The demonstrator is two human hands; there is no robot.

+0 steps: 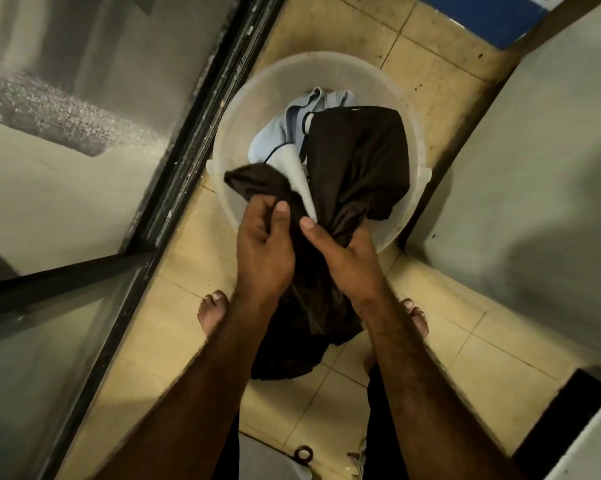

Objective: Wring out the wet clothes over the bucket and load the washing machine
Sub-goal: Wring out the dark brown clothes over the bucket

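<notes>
A translucent white bucket (pixel 410 109) stands on the tiled floor in front of my feet. Inside it lies a pale blue garment (pixel 275 140). A dark brown garment (pixel 358 154) hangs bunched above the bucket's near rim, with its lower part trailing between my forearms. My left hand (pixel 262 251) grips the cloth on the left. My right hand (pixel 344 254) grips it on the right, close beside the left. The grey body of the washing machine (pixel 534 188) stands to the right of the bucket.
A dark-framed glass door (pixel 174 174) runs along the left. Beige floor tiles (pixel 441 368) lie around my bare feet. A blue panel (pixel 482 15) shows at the top right. A small dark ring (pixel 303 453) lies on the floor near the bottom.
</notes>
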